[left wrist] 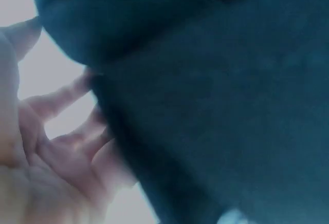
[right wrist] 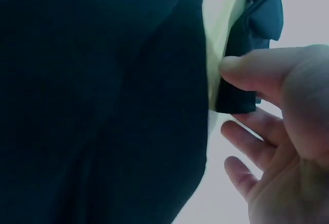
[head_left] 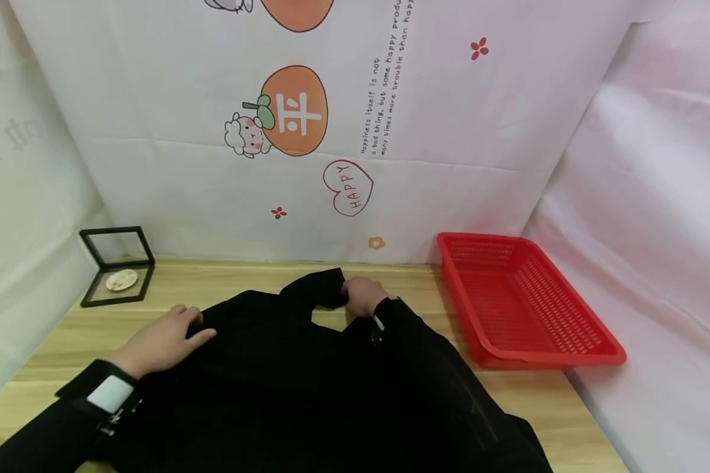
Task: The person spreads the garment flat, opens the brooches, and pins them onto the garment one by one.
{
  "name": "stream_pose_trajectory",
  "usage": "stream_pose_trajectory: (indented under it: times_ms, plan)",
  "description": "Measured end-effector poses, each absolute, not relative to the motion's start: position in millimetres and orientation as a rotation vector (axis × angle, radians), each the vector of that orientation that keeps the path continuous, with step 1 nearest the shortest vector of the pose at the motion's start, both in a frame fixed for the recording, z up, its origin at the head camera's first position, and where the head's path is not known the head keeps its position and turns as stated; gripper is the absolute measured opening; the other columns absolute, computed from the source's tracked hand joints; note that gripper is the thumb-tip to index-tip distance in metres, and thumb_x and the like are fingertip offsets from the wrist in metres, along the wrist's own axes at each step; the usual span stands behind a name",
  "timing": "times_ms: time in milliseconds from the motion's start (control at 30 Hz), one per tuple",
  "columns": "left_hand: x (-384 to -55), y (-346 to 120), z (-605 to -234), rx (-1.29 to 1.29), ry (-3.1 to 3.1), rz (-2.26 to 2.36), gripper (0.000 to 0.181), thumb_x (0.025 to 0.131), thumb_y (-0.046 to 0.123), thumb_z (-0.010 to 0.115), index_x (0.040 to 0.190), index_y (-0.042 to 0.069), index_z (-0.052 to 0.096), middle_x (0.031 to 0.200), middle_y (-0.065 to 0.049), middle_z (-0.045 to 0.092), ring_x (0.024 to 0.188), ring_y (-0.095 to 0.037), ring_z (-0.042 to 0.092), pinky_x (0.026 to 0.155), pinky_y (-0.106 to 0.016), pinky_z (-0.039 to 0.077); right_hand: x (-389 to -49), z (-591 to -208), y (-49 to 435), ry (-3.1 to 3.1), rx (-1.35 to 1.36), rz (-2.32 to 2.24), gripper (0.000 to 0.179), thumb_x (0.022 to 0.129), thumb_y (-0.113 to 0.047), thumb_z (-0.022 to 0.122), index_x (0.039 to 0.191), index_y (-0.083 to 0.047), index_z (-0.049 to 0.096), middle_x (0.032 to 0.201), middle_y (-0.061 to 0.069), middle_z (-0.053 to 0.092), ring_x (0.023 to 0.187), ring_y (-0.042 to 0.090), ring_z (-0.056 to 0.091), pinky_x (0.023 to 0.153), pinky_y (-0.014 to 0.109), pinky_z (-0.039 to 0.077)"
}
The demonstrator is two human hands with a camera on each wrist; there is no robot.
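A black garment (head_left: 254, 368) is spread over the table, and a narrow sleeve-like part (head_left: 316, 288) of it curves out at the far side. My right hand (head_left: 365, 297) holds the end of that part; in the right wrist view the thumb (right wrist: 252, 70) lies over the cloth end with fingers beneath. My left hand (head_left: 164, 340) is at the garment's left edge, its fingers loosely spread. The left wrist view has the fingertips (left wrist: 85, 80) right at the cloth edge, nothing gripped. Both forearms wear black sleeves that blend with the garment.
A red plastic basket (head_left: 479, 328) stands at the right side of the table. At the back left is a black-framed stand (head_left: 89, 303) with a round pale disc (head_left: 121, 280). Printed white cloth (head_left: 201, 197) hangs behind the table and at both sides.
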State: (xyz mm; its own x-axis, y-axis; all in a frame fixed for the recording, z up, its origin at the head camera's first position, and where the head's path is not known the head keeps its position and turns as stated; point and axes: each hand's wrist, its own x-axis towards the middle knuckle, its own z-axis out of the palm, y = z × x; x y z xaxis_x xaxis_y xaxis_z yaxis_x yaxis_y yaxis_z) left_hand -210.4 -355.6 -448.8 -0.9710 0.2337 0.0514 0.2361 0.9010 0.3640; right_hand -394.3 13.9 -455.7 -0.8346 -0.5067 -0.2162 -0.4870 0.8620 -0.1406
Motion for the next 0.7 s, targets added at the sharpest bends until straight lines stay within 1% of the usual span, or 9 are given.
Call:
stream_pose_trajectory:
  times_ms: [67,133,167,267,333,400,500,567,700]
  plan:
    - [-217,-356,-453,-0.312,-3.059,-0.509,0.055,0.098,0.038,0.064,0.127,-0.008,0.053,0.111,-0.033,0.054,0.081,-0.034,0.062,0.068,-0.049,0.051,-397,-457,17,2.82,-0.763,-0.142,0.032,0.092,-0.007,0.065,0.123,-0.012,0.069,0.121,0.006,0.066,0.115,0.03,0.06,0.101,0.053,0.041]
    - [-224,-355,-455,-0.288,-3.084,-0.454,0.069,0.095,0.029,0.07,0.14,-0.014,0.039,0.115,-0.037,0.054,0.084,-0.039,0.064,0.069,-0.052,0.052,-398,-456,19,2.85,-0.768,-0.167,0.027,0.09,-0.008,0.066,0.116,-0.012,0.073,0.115,0.005,0.069,0.109,0.029,0.062,0.097,0.053,0.043]
    - [-227,-354,-455,-0.281,-3.105,-0.442,0.074,0.094,0.025,0.071,0.142,-0.016,0.034,0.11,-0.035,0.058,0.08,-0.037,0.065,0.066,-0.05,0.052,-398,-454,21,2.866,-0.768,-0.189,0.024,0.091,-0.009,0.066,0.113,-0.012,0.074,0.112,0.004,0.069,0.107,0.028,0.063,0.095,0.051,0.045]
    - [-233,-350,-454,-0.277,-3.12,-0.418,0.072,0.091,0.012,0.071,0.142,-0.019,0.03,0.082,-0.017,0.064,0.062,-0.025,0.061,0.056,-0.042,0.049,-399,-445,28,2.929,-0.742,-0.307,0.017,0.094,-0.012,0.063,0.106,-0.01,0.075,0.104,0.005,0.07,0.1,0.026,0.065,0.091,0.047,0.048]
    - [-234,-348,-451,-0.273,-3.083,-0.4,0.055,0.09,0.003,0.066,0.134,-0.018,0.04,0.071,-0.008,0.059,0.054,-0.02,0.055,0.051,-0.04,0.046,-402,-438,34,2.982,-0.712,-0.431,0.017,0.098,-0.014,0.059,0.105,-0.007,0.073,0.103,0.007,0.07,0.099,0.026,0.065,0.089,0.043,0.049]
    - [-233,-347,-448,-0.255,-3.017,-0.361,0.034,0.089,-0.002,0.059,0.12,-0.014,0.052,0.069,-0.007,0.058,0.055,-0.022,0.055,0.051,-0.042,0.046,-405,-429,43,3.031,-0.651,-0.596,0.021,0.099,-0.013,0.054,0.108,-0.004,0.07,0.107,0.011,0.068,0.101,0.029,0.063,0.09,0.043,0.048]
    - [-230,-350,-444,-0.222,-2.911,-0.312,0.011,0.086,-0.006,0.053,0.097,-0.005,0.055,0.068,-0.008,0.054,0.056,-0.025,0.053,0.049,-0.044,0.045,-409,-416,57,3.064,-0.5,-0.894,0.028,0.101,-0.012,0.047,0.118,0.0,0.065,0.118,0.016,0.064,0.11,0.033,0.059,0.095,0.044,0.045]
    - [-226,-352,-443,-0.217,-2.833,-0.275,0.006,0.085,-0.005,0.055,0.089,-0.001,0.052,0.064,-0.007,0.05,0.054,-0.025,0.049,0.048,-0.041,0.041,-413,-407,68,3.065,-0.392,-1.111,0.031,0.1,-0.01,0.045,0.121,0.003,0.062,0.122,0.021,0.062,0.115,0.036,0.056,0.097,0.045,0.044]
    - [-219,-356,-439,-0.265,-2.612,-0.204,0.025,0.079,-0.002,0.063,0.075,0.006,0.04,0.064,-0.007,0.036,0.056,-0.026,0.035,0.053,-0.038,0.029,-422,-395,92,3.011,-0.206,-1.458,0.031,0.102,-0.011,0.045,0.125,0.002,0.061,0.115,0.022,0.062,0.103,0.033,0.06,0.087,0.041,0.049]
